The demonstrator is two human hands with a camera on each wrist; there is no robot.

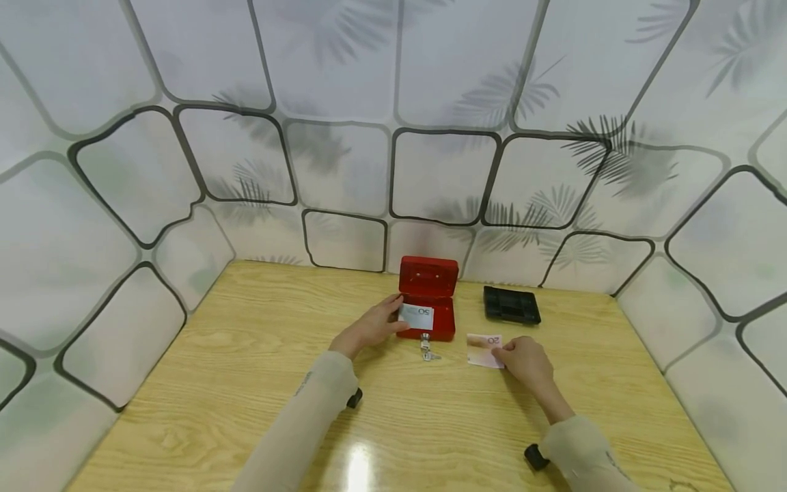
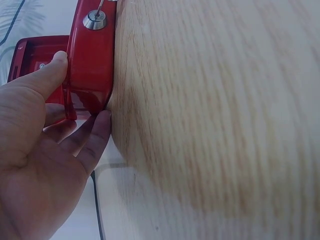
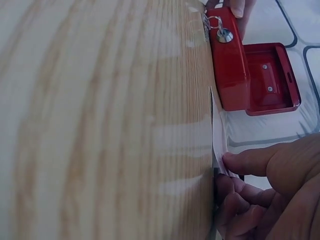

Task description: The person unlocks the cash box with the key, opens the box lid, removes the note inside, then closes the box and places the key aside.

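A small red cash box (image 1: 444, 328) stands on the table with its lid (image 1: 428, 279) raised at the back. Inside lies a grey-green 50 banknote (image 1: 419, 317). My left hand (image 1: 373, 325) grips the box's left side; in the left wrist view its thumb reaches over the rim while the fingers press the end wall (image 2: 90, 95). To the right of the box, my right hand (image 1: 527, 362) pinches the near right edge of a pinkish 20 banknote (image 1: 481, 350) between thumb and fingers, low over the table. A key stands in the front lock (image 2: 95, 20).
More keys on a ring (image 1: 427, 355) hang from the lock onto the wooden table (image 1: 406, 417). A black compartment tray (image 1: 512, 305) lies back right of the box. Behind the table's far edge rises a patterned wall (image 1: 344, 239), with side walls left and right.
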